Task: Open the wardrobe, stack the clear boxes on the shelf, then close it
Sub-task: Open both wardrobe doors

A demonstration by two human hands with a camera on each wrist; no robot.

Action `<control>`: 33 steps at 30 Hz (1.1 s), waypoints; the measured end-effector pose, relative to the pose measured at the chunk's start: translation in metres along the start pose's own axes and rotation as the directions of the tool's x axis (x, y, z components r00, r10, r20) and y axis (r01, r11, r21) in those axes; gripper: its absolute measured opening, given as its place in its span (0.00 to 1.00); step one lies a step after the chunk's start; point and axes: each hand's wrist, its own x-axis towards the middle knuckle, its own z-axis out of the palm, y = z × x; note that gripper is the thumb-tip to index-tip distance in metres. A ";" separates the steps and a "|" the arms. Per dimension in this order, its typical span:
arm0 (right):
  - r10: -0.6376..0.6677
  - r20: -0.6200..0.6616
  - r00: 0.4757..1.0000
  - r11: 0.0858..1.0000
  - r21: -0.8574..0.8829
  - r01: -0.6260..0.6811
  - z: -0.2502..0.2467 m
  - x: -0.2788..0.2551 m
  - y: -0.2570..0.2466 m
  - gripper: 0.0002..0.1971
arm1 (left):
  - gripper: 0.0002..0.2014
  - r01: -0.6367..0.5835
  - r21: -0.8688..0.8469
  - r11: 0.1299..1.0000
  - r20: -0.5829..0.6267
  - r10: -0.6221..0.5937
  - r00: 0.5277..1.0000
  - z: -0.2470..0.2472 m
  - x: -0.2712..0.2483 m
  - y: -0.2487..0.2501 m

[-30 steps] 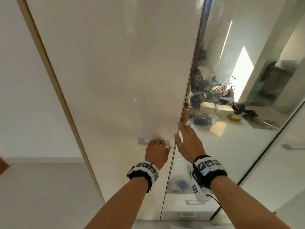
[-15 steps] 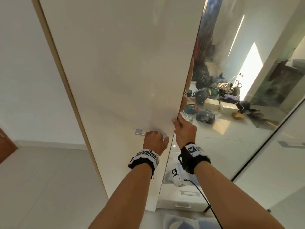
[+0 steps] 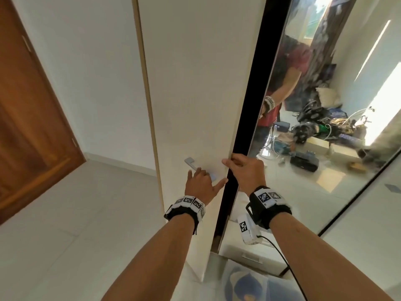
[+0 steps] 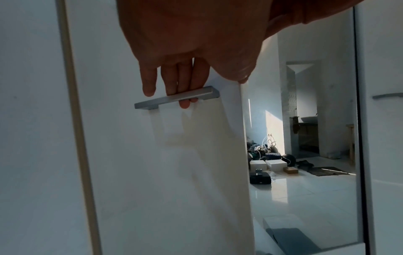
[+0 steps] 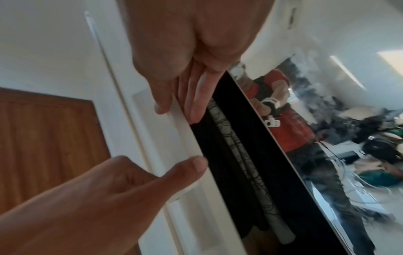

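Observation:
The white wardrobe door (image 3: 195, 83) stands ajar, with a dark gap (image 3: 249, 105) along its right edge. My right hand (image 3: 243, 170) grips that edge, thumb on the front face and fingers round the inside (image 5: 174, 103). My left hand (image 3: 200, 181) is at the silver bar handle (image 3: 189, 161). Its middle fingers (image 4: 183, 82) lie straight behind the handle (image 4: 196, 94), with the thumb spread out. A clear box (image 3: 245, 281) with something blue inside sits on the floor below my arms.
A mirrored door (image 3: 325, 127) to the right reflects a cluttered room and a person. Dark and patterned clothes (image 5: 229, 146) hang inside the gap. A brown wooden door (image 3: 32, 127) stands at the left, and white drawers (image 3: 249, 253) lie under the mirror.
The white door has swung out towards me and the dark gap has widened. My left hand has loosened from a fist on the handle. My right hand keeps hold of the door edge.

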 end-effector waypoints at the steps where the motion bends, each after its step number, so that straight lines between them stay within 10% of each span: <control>1: -0.045 0.029 0.999 0.999 -0.019 0.046 0.001 -0.006 -0.007 0.09 | 0.34 0.003 0.013 1.000 0.006 -0.003 1.000 -0.003 -0.010 -0.007; 9: -0.606 0.127 0.785 0.746 -0.250 0.617 0.026 -0.022 -0.086 0.19 | 0.41 0.133 -0.039 0.990 0.044 -0.131 0.990 -0.053 -0.070 -0.077; 14: -0.840 0.301 0.452 0.301 -0.435 0.849 0.065 -0.008 -0.146 0.47 | 0.34 0.045 -0.102 0.994 -0.158 -0.060 0.986 -0.083 -0.105 -0.129; 17: -0.848 0.487 0.208 -0.071 -0.494 0.867 0.098 0.001 -0.178 0.43 | 0.39 -0.048 0.070 0.996 -0.388 0.072 0.919 -0.098 -0.125 -0.158; 20: -0.825 0.561 0.066 -0.224 -0.434 0.873 0.142 0.011 -0.205 0.30 | 0.38 -0.025 0.211 0.977 -0.484 0.126 0.866 -0.114 -0.136 -0.183; 24: -0.848 0.529 0.036 -0.228 -0.426 0.875 0.199 0.012 -0.239 0.16 | 0.23 0.051 0.362 0.931 -0.456 0.129 0.881 -0.126 -0.149 -0.219; 33: -0.782 0.597 0.181 -0.179 -0.492 0.852 0.281 0.016 -0.290 0.15 | 0.27 0.194 0.421 0.886 -0.388 -0.017 0.921 -0.155 -0.140 -0.299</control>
